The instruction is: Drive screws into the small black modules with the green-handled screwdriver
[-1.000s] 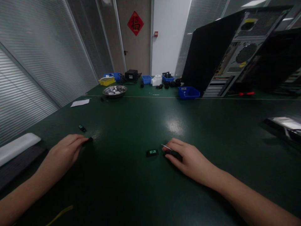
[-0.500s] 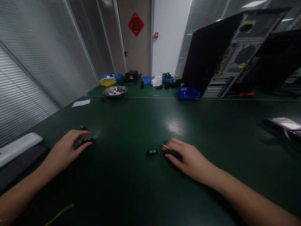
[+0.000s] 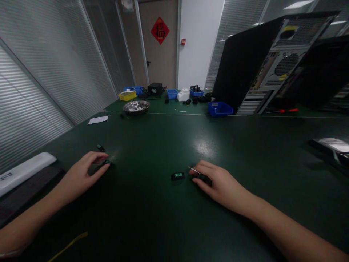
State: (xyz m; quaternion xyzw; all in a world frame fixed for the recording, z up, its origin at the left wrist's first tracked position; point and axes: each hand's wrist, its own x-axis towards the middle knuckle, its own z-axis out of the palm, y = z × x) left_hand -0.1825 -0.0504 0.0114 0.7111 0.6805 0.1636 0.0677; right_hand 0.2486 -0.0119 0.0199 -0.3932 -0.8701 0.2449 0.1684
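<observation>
Left hand: I see it half open in a curved pinch, thumb and fingers parted; I cannot tell whether the tips touch the piece between them.
Left module: small, dark, with a green face, at the left fingertips and partly hidden by the thumb.
Far module: a slim dark oblong with a green patch, lying just beyond those fingers.
Middle module: dark, blocky, its green face up with pale marks, flat on the table just beside the right hand.
Right hand: closed loosely around a tool, whose thin, shiny metal shaft juts past the fingers.
Table: smooth, dark green, with a soft glare patch between me and the bins.
White bar: long, rounded, glossy, beyond my left forearm.
Bowl: round, polished metal, near the table's far side.
Blue bin: open-topped plastic, beside the tall black PC case.
</observation>
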